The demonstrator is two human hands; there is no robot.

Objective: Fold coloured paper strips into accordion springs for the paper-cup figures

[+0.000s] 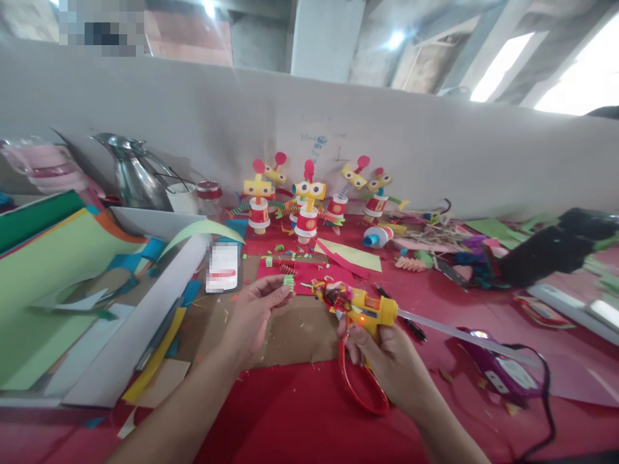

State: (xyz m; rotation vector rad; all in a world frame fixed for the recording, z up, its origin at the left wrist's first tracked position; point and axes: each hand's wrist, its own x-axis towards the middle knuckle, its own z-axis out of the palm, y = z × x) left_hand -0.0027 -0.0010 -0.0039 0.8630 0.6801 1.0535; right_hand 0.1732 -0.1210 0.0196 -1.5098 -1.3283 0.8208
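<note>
Between the thumb and fingers of my left hand is a small folded green paper spring. My right hand is wrapped round a yellow hot glue gun, whose nozzle points left at the paper spring, a short gap apart. A long clear glue stick sticks out of the gun's back, and a small orange light glows on its side. A red loop hangs beneath the gun. Below both hands lies a brown cardboard sheet. A dark red paper spring lies just beyond my left fingers.
Several paper-cup robot figures stand along the wall; one paper cup lies tipped over. Left are a box of coloured paper, a metal jug and a phone-like white object. At right sits a purple device with a black cord.
</note>
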